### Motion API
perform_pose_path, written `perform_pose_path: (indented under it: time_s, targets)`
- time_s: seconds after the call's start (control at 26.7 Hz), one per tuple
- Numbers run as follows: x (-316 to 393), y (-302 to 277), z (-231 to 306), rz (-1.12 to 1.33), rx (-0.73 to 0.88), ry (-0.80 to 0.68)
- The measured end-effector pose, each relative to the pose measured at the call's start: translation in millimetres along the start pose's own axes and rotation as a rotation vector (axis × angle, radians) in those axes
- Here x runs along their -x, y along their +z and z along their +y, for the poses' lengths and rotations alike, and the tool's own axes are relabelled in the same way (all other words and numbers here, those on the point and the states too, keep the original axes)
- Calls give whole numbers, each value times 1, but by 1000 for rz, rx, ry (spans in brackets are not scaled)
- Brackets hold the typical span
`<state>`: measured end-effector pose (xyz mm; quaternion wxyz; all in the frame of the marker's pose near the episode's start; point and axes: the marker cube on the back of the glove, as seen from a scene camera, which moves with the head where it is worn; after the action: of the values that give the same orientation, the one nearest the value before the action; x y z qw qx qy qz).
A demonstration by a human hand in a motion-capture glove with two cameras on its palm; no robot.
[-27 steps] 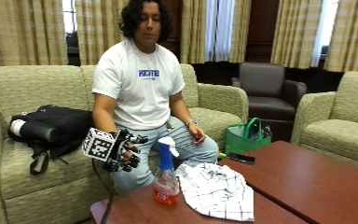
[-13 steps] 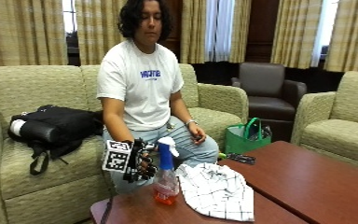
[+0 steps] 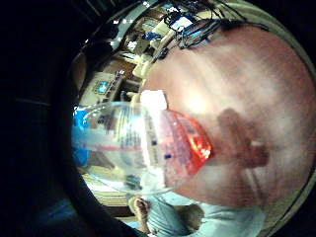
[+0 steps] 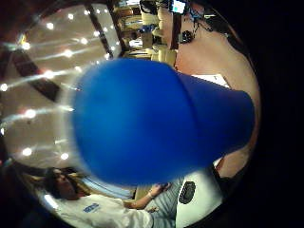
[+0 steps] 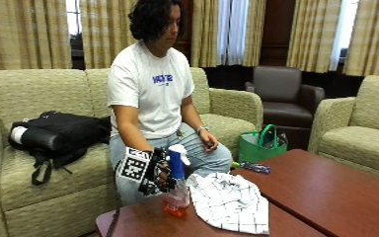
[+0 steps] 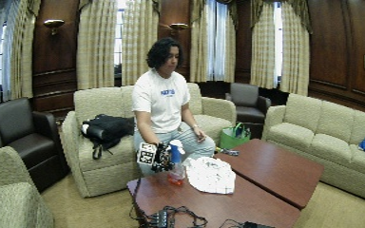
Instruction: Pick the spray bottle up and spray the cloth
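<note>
The spray bottle (image 5: 176, 185) stands upright on the surface (image 5: 321, 192), just beside the checked cloth (image 5: 232, 202). The gloved right hand (image 5: 158, 171) is against its neck, fingers curled around it.

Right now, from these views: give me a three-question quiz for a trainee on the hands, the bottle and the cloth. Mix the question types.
1. True or false: the spray bottle stands on the table.
2. Which thing is the gloved right hand at? A) the spray bottle B) the checked cloth C) the black bag
3. Fill in: the checked cloth lies on the table beside the ____ .

Key: 1 true: its base rests on the tabletop. 2 A: the hand is against the bottle's neck, below the blue head. 3 spray bottle.
</note>
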<state>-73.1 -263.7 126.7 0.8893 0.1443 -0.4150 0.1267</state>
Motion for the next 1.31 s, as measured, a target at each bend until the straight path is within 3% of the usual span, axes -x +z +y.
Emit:
perform_pose_path:
  time_s: [1.31]
  targets:
    - [12,32,-66,-63,-55,-50]
